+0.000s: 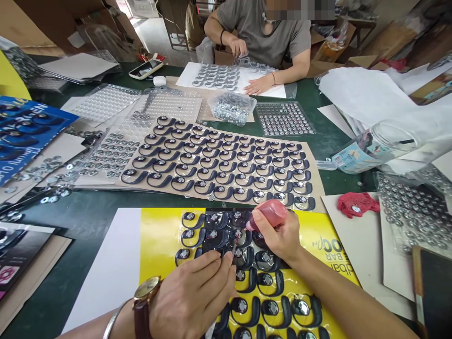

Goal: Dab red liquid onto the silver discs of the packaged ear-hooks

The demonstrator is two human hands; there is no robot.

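My right hand [286, 238] grips a red squeeze bottle [271, 213], its nozzle tilted down to the left. My left hand [192, 287], with a watch on the wrist, pinches a thin pointed stick [236, 245] that looks red near its tip. Both tips meet close to one silver round centre among black curved pieces [273, 308]. These pieces lie in rows on clear film over a yellow and black printed card [158, 245]. My left hand covers some of the lower left pieces.
Beyond lies a brown board [316, 188] with rows of similar black pieces. A clear tub of metal parts [231, 110], a tipped plastic jar [370, 148] and a red cloth [357, 205] surround it. Opposite, a person in a grey shirt [243, 21] handles parts on white paper.
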